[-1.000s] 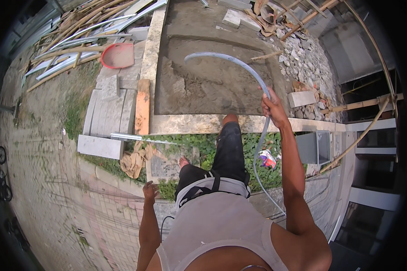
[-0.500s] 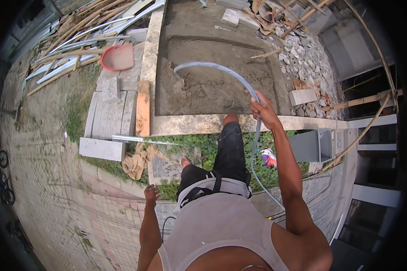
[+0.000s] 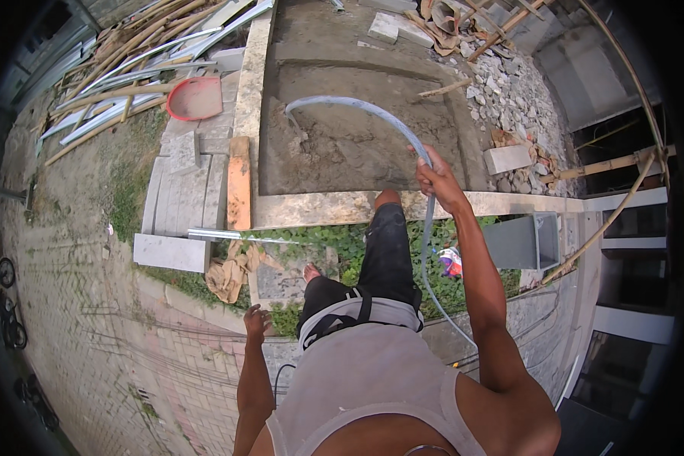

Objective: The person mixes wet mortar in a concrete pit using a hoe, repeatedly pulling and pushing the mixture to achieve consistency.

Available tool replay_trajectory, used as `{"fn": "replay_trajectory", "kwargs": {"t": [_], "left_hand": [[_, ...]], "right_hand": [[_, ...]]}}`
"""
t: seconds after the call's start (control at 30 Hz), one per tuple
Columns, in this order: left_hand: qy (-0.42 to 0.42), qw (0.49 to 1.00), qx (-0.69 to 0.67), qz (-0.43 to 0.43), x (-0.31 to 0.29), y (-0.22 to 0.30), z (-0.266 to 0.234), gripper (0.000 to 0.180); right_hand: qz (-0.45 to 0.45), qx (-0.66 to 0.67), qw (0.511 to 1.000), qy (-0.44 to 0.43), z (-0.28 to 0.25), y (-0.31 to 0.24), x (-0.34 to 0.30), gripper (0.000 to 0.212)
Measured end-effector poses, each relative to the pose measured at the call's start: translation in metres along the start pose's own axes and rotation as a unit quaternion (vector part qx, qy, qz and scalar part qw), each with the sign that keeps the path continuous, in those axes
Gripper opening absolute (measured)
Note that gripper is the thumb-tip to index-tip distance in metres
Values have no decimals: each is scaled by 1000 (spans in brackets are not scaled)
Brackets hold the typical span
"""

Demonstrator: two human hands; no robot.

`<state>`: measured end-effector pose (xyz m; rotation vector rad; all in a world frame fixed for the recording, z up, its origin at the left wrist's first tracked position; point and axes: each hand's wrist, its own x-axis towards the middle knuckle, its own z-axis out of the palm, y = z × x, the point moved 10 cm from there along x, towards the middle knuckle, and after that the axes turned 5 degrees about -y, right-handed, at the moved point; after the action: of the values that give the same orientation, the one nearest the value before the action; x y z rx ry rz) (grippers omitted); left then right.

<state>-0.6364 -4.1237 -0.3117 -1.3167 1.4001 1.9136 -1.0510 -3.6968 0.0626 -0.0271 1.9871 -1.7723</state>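
Note:
My right hand (image 3: 441,182) is wrapped round a grey-blue hose (image 3: 400,124) above the near edge of a framed bed. From my fist the hose arches to the left, and water comes out of its end onto wet, grey-brown sand or mortar (image 3: 349,152). Its other part hangs down past my right leg, beside my forearm. My left hand (image 3: 258,323) hangs low at my left side, fingers loosely bent and apart, with nothing in it. One of my feet rests by the bed's pale near ledge (image 3: 319,209); the other is on a slab among plants.
An orange-brown plank (image 3: 239,182) leans along the left ledge, beside stacked concrete blocks (image 3: 171,253) and a red scoop-shaped pan (image 3: 195,99). Bamboo poles and metal channels lie at far left. Rubble (image 3: 501,91) borders the bed's right side. A grey box-shaped duct (image 3: 513,243) lies to my right.
My right hand has shifted slightly up and left with the hose, and the hose's outlet has moved a little left and up. My left hand has risen slightly.

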Motion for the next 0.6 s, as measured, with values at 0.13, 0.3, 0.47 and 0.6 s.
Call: {"fn": "replay_trajectory", "kwargs": {"t": [0.13,0.3,0.47,0.6], "left_hand": [[-6,1000,-1,11,-1,5,-4,47],[5,1000,22,-7,0,4,-5,45],[-7,1000,24,-4,-2,4,-2,41],[2,999,31,-27,-4,5,5,39]], "right_hand": [[-5,2,1000,6,1,-1,-2,33],[2,10,1000,-4,-3,6,-4,33],[6,17,1000,5,-6,11,-8,33],[8,2,1000,21,-14,15,-13,35]]}}
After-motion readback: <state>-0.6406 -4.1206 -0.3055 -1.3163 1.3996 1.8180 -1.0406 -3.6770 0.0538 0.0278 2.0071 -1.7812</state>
